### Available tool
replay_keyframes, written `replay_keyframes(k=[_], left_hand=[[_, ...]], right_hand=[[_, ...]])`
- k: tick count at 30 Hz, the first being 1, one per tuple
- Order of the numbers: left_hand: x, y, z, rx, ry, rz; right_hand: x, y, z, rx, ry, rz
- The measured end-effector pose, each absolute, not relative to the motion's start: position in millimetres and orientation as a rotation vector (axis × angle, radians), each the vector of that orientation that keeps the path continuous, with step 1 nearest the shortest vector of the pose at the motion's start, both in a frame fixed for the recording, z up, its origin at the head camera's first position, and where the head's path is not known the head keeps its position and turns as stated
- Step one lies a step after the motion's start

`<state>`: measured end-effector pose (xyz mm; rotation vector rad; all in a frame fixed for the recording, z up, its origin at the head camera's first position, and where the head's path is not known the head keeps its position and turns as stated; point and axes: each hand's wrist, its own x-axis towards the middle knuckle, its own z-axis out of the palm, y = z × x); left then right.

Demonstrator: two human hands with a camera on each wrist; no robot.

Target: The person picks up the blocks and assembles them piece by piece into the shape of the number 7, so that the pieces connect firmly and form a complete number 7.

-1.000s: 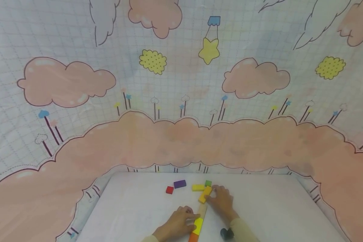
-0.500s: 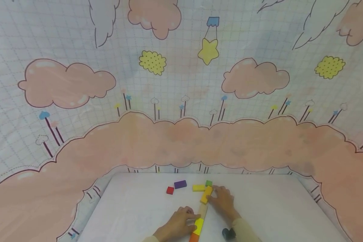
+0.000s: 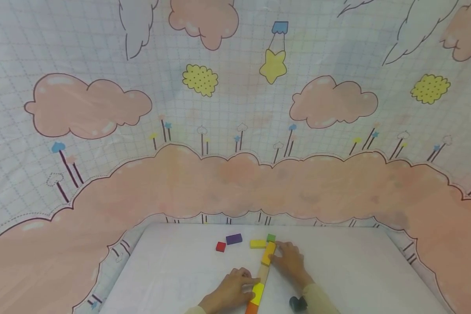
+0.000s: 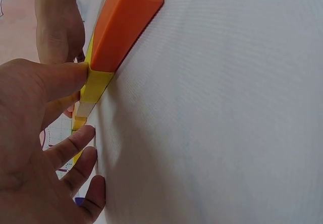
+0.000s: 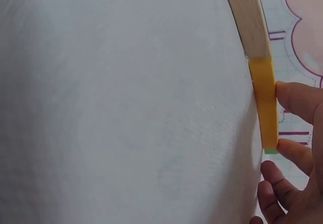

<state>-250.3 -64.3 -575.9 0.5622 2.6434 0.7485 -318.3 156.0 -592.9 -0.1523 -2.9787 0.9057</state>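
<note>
Nearest us lies the orange block (image 3: 252, 308), end to end with the yellow block (image 3: 257, 293). The left hand (image 3: 231, 290), loosely spread, touches the yellow block from the left with thumb and forefinger; we see no closed grip. Beyond comes the plain wooden block (image 3: 263, 274), then the amber block (image 3: 268, 254), its long axis running near to far, leaning right, in line with the row. It lies just left of the right hand (image 3: 292, 261), clearly the nearer one, whose parted thumb and forefinger touch it; how firmly, we cannot tell. At its far end sits the green block (image 3: 271, 237).
</note>
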Motion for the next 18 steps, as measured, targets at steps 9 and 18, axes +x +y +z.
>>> replay_keyframes(k=[9, 18], left_hand=[[-251.9, -65.0, -577.2, 0.569, 2.643, 0.743], [-251.2, -64.8, -575.8, 0.574, 2.649, 0.741]], right_hand=[[-318.7, 155.9, -593.8, -0.148, -2.979, 0.900], [-318.9, 156.0, -594.9, -0.148, -2.970, 0.882]])
